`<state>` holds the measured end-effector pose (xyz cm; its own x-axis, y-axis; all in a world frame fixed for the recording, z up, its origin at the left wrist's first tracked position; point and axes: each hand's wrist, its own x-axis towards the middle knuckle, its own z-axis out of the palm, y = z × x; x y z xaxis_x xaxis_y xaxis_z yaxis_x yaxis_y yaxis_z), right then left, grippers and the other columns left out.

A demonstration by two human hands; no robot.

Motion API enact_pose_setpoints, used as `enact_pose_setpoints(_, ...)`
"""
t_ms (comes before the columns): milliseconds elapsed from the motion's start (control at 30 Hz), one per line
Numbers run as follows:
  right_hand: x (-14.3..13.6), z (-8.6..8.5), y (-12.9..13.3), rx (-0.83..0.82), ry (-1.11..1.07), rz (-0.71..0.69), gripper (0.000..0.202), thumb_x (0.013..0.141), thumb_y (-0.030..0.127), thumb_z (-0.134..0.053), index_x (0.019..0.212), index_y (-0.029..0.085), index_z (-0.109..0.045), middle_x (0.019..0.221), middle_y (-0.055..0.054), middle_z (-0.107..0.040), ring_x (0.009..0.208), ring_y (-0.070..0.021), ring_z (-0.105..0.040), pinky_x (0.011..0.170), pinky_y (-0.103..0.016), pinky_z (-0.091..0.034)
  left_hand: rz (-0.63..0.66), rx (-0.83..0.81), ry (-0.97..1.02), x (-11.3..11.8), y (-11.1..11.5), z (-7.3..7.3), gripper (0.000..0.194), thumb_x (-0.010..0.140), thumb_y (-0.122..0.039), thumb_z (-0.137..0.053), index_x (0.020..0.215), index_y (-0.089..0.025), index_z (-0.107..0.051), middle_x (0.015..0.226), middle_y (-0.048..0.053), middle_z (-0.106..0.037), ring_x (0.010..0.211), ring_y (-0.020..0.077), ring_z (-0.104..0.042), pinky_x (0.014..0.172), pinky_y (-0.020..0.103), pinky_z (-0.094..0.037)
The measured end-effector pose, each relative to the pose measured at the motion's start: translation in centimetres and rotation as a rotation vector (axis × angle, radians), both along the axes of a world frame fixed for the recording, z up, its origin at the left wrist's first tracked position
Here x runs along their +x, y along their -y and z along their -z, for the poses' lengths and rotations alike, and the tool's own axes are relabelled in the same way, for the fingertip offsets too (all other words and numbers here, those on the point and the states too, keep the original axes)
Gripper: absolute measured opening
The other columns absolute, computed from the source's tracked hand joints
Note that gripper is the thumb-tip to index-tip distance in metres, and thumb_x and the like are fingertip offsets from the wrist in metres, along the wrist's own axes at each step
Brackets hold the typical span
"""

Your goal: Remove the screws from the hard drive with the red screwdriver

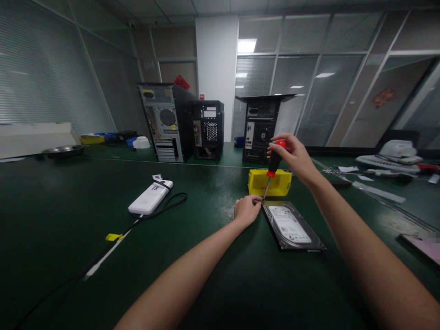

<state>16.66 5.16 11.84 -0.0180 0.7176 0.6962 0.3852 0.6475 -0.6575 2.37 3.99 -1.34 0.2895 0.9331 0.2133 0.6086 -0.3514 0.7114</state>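
Note:
A red and black screwdriver (274, 158) is held upright, slightly tilted, by my right hand (291, 153), whose fingers wrap round the top of its handle. Its tip points down at the far left corner of a hard drive (288, 225), which lies label up on the green table (220, 270). My left hand (246, 210) rests beside that corner with its fingers pinched close to the screwdriver tip; what they hold, if anything, is too small to tell. Just behind the drive stands a yellow plastic box (256, 182).
Three computer cases stand at the back: a large one (168, 121), a smaller one (209, 130) and one on the right (259, 130). A white power bank (149, 198) with a black cable lies left. Metal strips (378, 191) and a white cap (397, 150) are right.

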Motion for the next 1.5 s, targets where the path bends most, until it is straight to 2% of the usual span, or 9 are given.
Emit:
enact_pose_setpoints(267,0.20,-0.01,-0.21,-0.035,-0.015,-0.033,0.023,0.074,0.039,-0.064,0.088,0.025,-0.053,0.081,-0.001,-0.062,0.076,-0.0191,-0.063,0.076,-0.039,-0.051,-0.003,0.011,-0.005,0.02,-0.21,0.21,0.026,0.083,-0.026,-0.050,0.100,-0.027,-0.069,0.100,-0.002,-0.072,0.094,0.0169,-0.065,0.090,0.029,-0.046)
enact_pose_setpoints(467,0.11,0.14,-0.18,0.049,0.005,0.075,0.026,0.074,0.039,-0.064,0.094,0.025,-0.053,0.078,-0.001,-0.060,0.074,-0.0190,-0.063,0.076,-0.038,-0.051,0.011,0.012,-0.015,0.03,-0.21,0.22,0.025,0.084,-0.026,-0.051,0.101,-0.027,-0.069,0.104,-0.002,-0.071,0.097,0.0163,-0.064,0.091,0.027,-0.045)
enact_pose_setpoints(600,0.16,0.23,-0.13,0.066,0.030,0.090,0.026,0.075,0.038,-0.063,0.096,0.024,-0.056,0.083,-0.002,-0.062,0.079,-0.0197,-0.064,0.078,-0.038,-0.051,0.007,0.017,-0.008,0.00,-0.19,0.20,0.025,0.083,-0.026,-0.051,0.101,-0.027,-0.069,0.102,-0.002,-0.072,0.095,0.0167,-0.065,0.090,0.028,-0.045)
enact_pose_setpoints(733,0.25,0.17,-0.20,0.029,0.024,0.071,0.021,0.076,0.040,-0.062,0.087,0.023,-0.057,0.084,-0.003,-0.063,0.079,-0.0196,-0.064,0.078,-0.039,-0.051,0.003,0.017,-0.001,0.02,-0.28,0.27,0.026,0.082,-0.025,-0.051,0.100,-0.026,-0.069,0.100,-0.001,-0.072,0.094,0.0173,-0.065,0.089,0.029,-0.046)
enact_pose_setpoints(1000,0.03,0.49,-0.55,-0.008,-0.095,0.017,0.021,0.074,0.039,-0.062,0.083,0.024,-0.051,0.074,0.001,-0.057,0.067,-0.0159,-0.060,0.072,-0.037,-0.054,0.009,0.011,-0.022,-0.03,-0.13,0.13,0.025,0.084,-0.026,-0.051,0.102,-0.027,-0.068,0.100,-0.002,-0.072,0.094,0.0163,-0.065,0.090,0.028,-0.044)
enact_pose_setpoints(1100,0.03,0.51,-0.45,-0.033,-0.093,0.011,0.019,0.078,0.041,-0.056,0.087,0.025,-0.053,0.076,0.000,-0.055,0.067,-0.0154,-0.058,0.068,-0.036,-0.054,0.007,0.011,-0.012,-0.06,-0.10,0.07,0.026,0.083,-0.025,-0.051,0.101,-0.027,-0.069,0.100,-0.001,-0.072,0.094,0.0166,-0.065,0.090,0.028,-0.045)
enact_pose_setpoints(1200,0.10,0.42,-0.31,-0.092,-0.121,-0.061,0.022,0.082,0.040,-0.050,0.097,0.025,-0.055,0.082,-0.001,-0.055,0.072,-0.0151,-0.058,0.069,-0.036,-0.055,0.004,0.005,-0.003,-0.06,-0.11,0.00,0.026,0.083,-0.025,-0.051,0.101,-0.026,-0.069,0.101,-0.001,-0.072,0.094,0.0168,-0.065,0.090,0.028,-0.045)
enact_pose_setpoints(1367,0.03,0.50,-0.27,-0.101,-0.142,-0.122,0.031,0.079,0.041,-0.056,0.107,0.027,-0.053,0.088,-0.001,-0.058,0.077,-0.0157,-0.061,0.078,-0.038,-0.053,0.006,0.003,-0.003,-0.06,-0.08,-0.04,0.026,0.083,-0.025,-0.051,0.102,-0.025,-0.069,0.100,-0.001,-0.072,0.094,0.0173,-0.065,0.089,0.028,-0.045)
enact_pose_setpoints(1500,-0.14,0.77,-0.47,-0.058,-0.153,-0.067,0.029,0.073,0.042,-0.063,0.094,0.024,-0.053,0.085,-0.001,-0.060,0.075,-0.0166,-0.063,0.078,-0.037,-0.053,0.005,-0.002,0.001,-0.05,-0.10,-0.02,0.026,0.082,-0.025,-0.051,0.101,-0.026,-0.069,0.100,-0.001,-0.072,0.094,0.0171,-0.065,0.089,0.028,-0.045)
